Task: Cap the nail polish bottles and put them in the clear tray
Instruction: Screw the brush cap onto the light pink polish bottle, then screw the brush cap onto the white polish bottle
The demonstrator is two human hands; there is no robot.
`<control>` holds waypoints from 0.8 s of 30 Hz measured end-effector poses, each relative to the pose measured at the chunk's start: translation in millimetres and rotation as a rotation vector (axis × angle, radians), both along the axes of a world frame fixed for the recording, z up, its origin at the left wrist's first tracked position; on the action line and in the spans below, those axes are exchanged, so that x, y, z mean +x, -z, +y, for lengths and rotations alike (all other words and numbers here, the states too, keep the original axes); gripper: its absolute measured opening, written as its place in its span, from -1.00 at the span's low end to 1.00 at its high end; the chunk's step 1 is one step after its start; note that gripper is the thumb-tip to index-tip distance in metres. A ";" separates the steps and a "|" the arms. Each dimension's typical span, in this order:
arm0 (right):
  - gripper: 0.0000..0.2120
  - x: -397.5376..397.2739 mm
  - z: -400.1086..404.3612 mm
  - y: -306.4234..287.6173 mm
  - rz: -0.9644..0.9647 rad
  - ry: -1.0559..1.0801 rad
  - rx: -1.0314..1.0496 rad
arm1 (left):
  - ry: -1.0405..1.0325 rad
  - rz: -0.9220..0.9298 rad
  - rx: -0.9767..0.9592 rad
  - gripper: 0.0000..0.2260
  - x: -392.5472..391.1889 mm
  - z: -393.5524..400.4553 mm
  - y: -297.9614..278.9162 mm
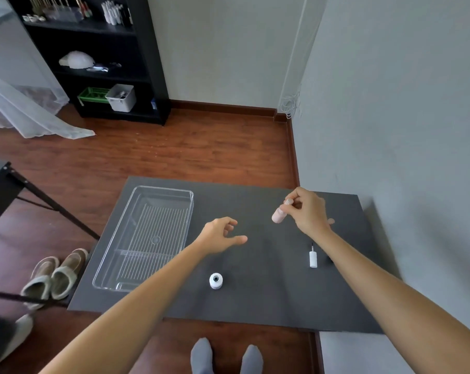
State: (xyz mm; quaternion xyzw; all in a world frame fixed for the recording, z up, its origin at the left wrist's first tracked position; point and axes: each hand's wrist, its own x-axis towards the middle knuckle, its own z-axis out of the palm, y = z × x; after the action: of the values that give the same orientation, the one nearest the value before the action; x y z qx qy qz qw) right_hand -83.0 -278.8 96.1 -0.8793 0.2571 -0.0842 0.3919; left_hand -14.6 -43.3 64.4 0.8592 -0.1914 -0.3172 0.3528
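Fingers of the right hand (308, 211) are pinched on a pink bottle (278, 215); the left hand (221, 234) is spread, empty. Nothing is placed in the clear tray (147, 236) yet. A white bottle (216, 280) is left uncapped, its cap (313, 257) well apart.

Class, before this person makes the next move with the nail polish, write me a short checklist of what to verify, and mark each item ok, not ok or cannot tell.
1. Pink bottle held securely: ok, the right hand grips it above the table.
2. Pink bottle capped: cannot tell, the fingers hide its top.
3. Left hand free to help: ok, it hovers open and empty.
4. White bottle capped: not ok, it stands with its neck open.
5. White brush cap within reach: ok, it lies on the table near the right forearm.
6. Clear tray ready: ok, it is empty, at the table's left.
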 end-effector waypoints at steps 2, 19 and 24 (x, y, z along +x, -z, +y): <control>-0.89 -4.8 0.0 15.4 0.123 0.090 -0.061 | 0.023 0.026 0.037 -0.43 -7.4 12.3 13.1; -0.95 -17.6 -2.4 80.8 0.084 0.131 -0.212 | 0.280 0.125 0.141 -0.40 -39.5 58.7 71.6; -0.90 -26.5 -1.8 80.0 0.100 0.095 -0.089 | 0.215 0.031 0.128 -0.57 -41.8 57.4 76.0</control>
State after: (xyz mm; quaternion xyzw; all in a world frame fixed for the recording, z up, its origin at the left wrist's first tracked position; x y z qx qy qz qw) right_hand -109.5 -280.6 16.0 -0.8857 0.3140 -0.0700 0.3347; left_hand -56.3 14.0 -11.7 0.8494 -0.2563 -0.3782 0.2641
